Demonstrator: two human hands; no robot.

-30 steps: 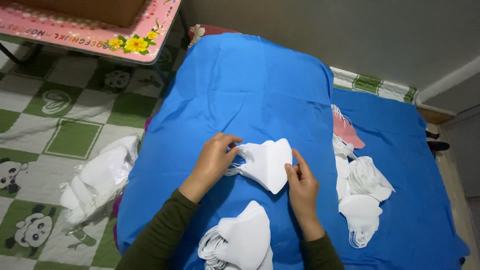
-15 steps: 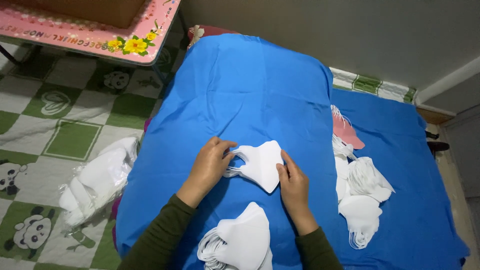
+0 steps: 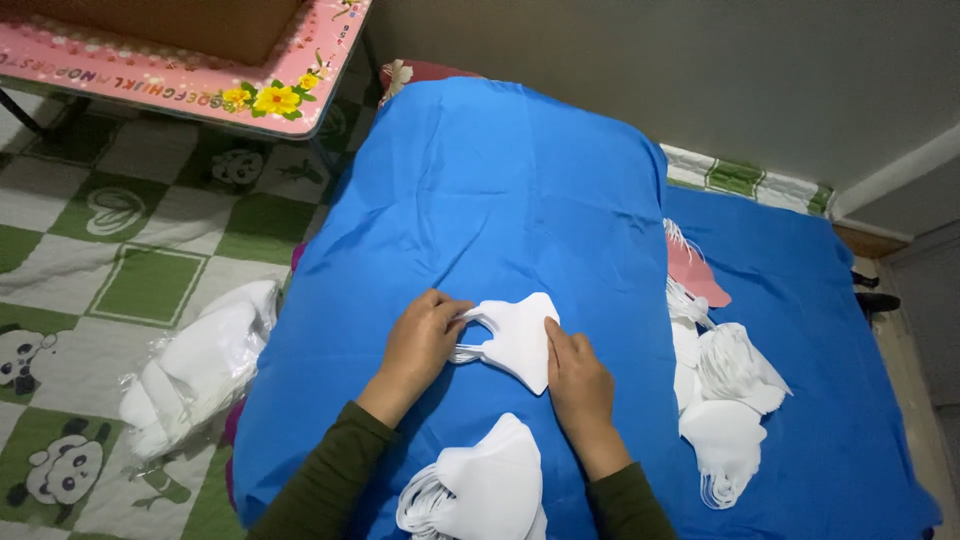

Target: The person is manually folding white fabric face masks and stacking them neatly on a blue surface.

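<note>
Hands flatten white mask (image 3: pixel 520 338) on blue cloth (image 3: pixel 500 200): left hand (image 3: pixel 422 335) pinches ear loops, right hand (image 3: pixel 578 375) lies open, pressing its edge; keep edges aligned.

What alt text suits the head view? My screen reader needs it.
A person's left hand and right hand press a small stack of white masks on a blue cloth. More mask piles lie to the right.
</note>
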